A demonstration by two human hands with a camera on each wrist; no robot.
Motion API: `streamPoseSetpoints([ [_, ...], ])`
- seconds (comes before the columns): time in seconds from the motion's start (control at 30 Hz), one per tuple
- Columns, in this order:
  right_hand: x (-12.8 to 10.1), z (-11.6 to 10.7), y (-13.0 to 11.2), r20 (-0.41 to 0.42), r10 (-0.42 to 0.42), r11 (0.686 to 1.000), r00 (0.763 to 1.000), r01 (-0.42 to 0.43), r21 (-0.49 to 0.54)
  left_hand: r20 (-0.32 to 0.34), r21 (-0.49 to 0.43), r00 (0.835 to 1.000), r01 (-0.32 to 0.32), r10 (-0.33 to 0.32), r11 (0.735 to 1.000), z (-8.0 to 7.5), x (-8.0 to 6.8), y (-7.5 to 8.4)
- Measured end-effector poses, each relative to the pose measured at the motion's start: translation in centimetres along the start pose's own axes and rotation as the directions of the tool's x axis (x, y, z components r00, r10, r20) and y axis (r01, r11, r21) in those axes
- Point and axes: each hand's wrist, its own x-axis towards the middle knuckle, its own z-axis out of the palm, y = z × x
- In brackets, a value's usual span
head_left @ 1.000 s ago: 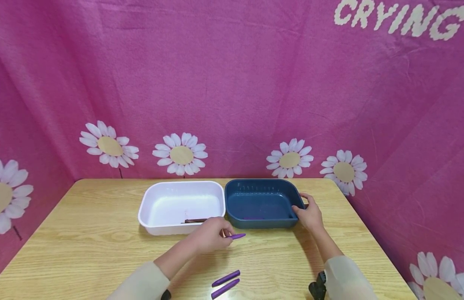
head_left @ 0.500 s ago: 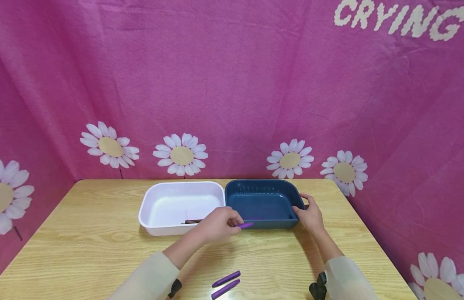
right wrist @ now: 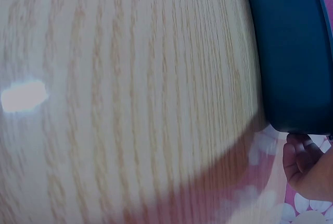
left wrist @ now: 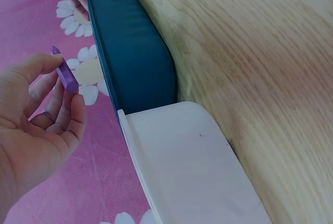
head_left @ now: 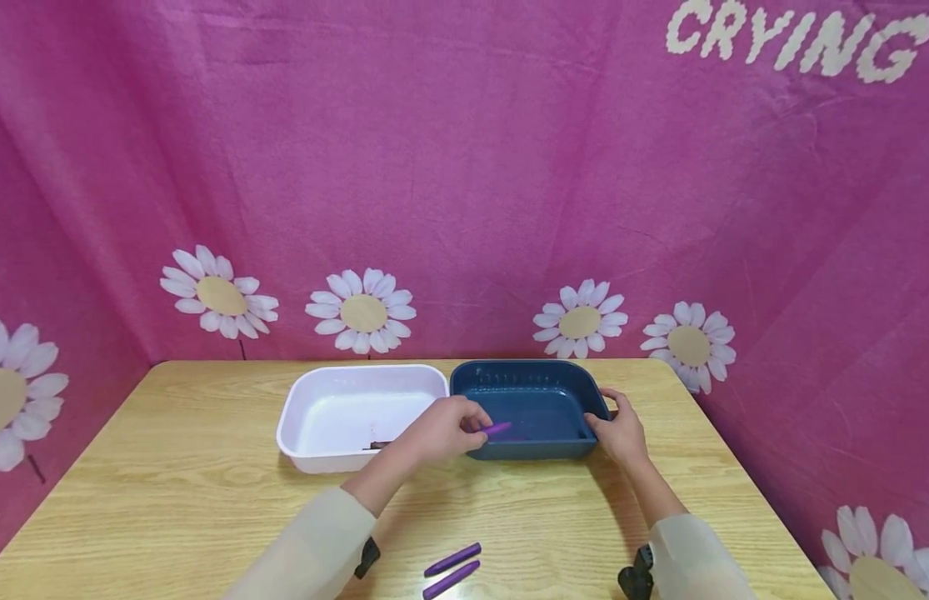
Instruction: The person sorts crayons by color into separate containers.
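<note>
Between thumb and fingertips my left hand [head_left: 451, 429] pinches a purple crayon [head_left: 498, 428], over the near left part of a dark blue plastic bin [head_left: 539, 451]. In the left wrist view this crayon [left wrist: 66, 75] stands beyond the bin's rim, clear of the wall. My right hand [head_left: 621, 429] grips the bin's right side, thumb over the rim and fingers outside. The right wrist view shows its curled fingers [right wrist: 301, 153] at the bin's end. Two more purple crayons [head_left: 452, 558] lie side by side on the table near the front.
A white bin [head_left: 314, 463] stands against the blue one's left side, with dark brown sticks [head_left: 377, 445] inside near its front wall. The wooden table [head_left: 172, 500] ends at a pink curtain [head_left: 464, 183] printed with daisies.
My left hand has carried the purple crayon forward and right, from in front of the bins to over the blue bin. My right hand has stayed on the rim.
</note>
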Motion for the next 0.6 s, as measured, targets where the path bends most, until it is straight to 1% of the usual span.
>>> streamPoseSetpoints([
  [0.13, 0.0, 0.1, 0.1, -0.002, 0.003, 1.0, 1.0, -0.003, -0.005, -0.004, -0.02, 1.0, 0.027, -0.027, 0.999, 0.1, 0.6, -0.2],
  [0.4, -0.1, -0.1, 0.1, 0.006, 0.009, 1.0, 1.0, -0.009, 0.008, -0.037, -0.013, 0.999, 0.037, -0.038, 0.999, 0.7, 1.7, -0.8],
  [0.6, 0.1, 0.0, 0.0, 0.002, 0.02, 1.0, 1.0, -0.02, 0.005, -0.033, -0.026, 0.998, 0.05, -0.051, 0.998, 0.9, 2.3, -1.0],
])
